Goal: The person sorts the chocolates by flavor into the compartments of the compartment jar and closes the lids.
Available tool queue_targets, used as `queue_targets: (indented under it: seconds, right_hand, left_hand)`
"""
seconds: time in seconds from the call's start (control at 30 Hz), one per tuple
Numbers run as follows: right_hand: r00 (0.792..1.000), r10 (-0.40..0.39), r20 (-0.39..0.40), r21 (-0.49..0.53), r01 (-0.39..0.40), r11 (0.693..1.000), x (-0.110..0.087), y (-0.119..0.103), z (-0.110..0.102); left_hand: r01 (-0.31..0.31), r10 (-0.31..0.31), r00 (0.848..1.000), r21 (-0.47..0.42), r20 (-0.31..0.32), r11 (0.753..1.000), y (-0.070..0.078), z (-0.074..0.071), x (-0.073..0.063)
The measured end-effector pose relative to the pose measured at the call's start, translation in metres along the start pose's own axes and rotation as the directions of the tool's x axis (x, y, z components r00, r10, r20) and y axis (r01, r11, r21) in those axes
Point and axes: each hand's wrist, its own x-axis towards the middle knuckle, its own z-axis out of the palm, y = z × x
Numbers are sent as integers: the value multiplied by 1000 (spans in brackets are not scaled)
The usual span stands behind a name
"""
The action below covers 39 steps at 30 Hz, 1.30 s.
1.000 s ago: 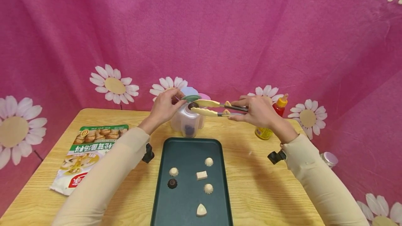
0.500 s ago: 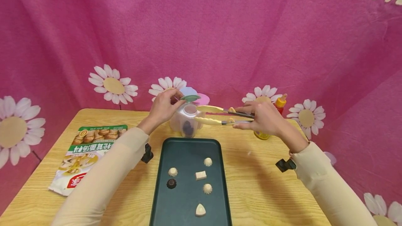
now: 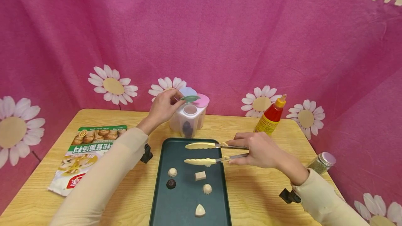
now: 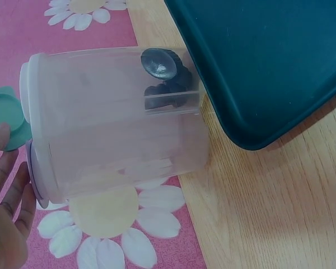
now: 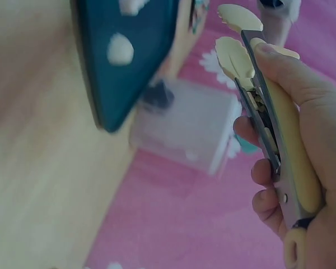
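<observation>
My left hand (image 3: 164,108) pinches the raised green lid (image 3: 190,98) of a clear divided container (image 4: 112,134). The round opening below that lid is uncovered, and dark chocolates (image 4: 173,81) lie at the bottom of that compartment. My right hand (image 3: 259,151) grips yellow-tipped tongs (image 5: 288,134), their jaws spread with nothing between them. The tongs hang over the far end of a dark green tray (image 3: 185,198). On the tray sit several white chocolates (image 3: 200,175) and one dark chocolate (image 3: 171,184); the tongs' lower tip partly hides one white piece.
Blue (image 3: 188,91) and pink (image 3: 202,100) lids cap the container's other compartments. A soup-mix pouch (image 3: 84,159) lies at the left. Beyond my right hand stand a red sauce bottle (image 3: 270,117) and a seasoning jar (image 3: 322,163). A pink cloth (image 3: 201,37) hangs behind the table.
The dark chocolate once between the tongs is gone from them, and dark pieces show inside the container. My right hand has brought the tongs down over the tray; my left keeps the lid up.
</observation>
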Motion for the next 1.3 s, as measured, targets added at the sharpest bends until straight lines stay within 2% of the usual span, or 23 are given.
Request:
queue_targets:
  seconds: [0.23, 0.47, 0.7, 1.07, 1.3]
  right_hand:
    - [995, -53, 78, 76, 47, 996, -2, -19, 25]
    - [985, -73, 157, 115, 55, 992, 1, -31, 45]
    - [980, -100, 172, 93, 85, 992, 7, -37, 54]
    - [973, -98, 208, 118, 74, 990, 12, -35, 65]
    - [977, -120, 179, 131, 97, 987, 10, -35, 66]
  left_hand:
    - [0, 0, 1000, 5, -2, 1000, 0, 0, 0]
    - [-4, 4, 1000, 10, -1, 1000, -2, 2, 1]
    - [-5, 5, 1000, 11, 0, 1000, -2, 2, 1]
    - [-8, 8, 1000, 15, -1, 1000, 0, 1, 0]
    - [-15, 15, 1000, 16, -4, 1000, 0, 1, 0]
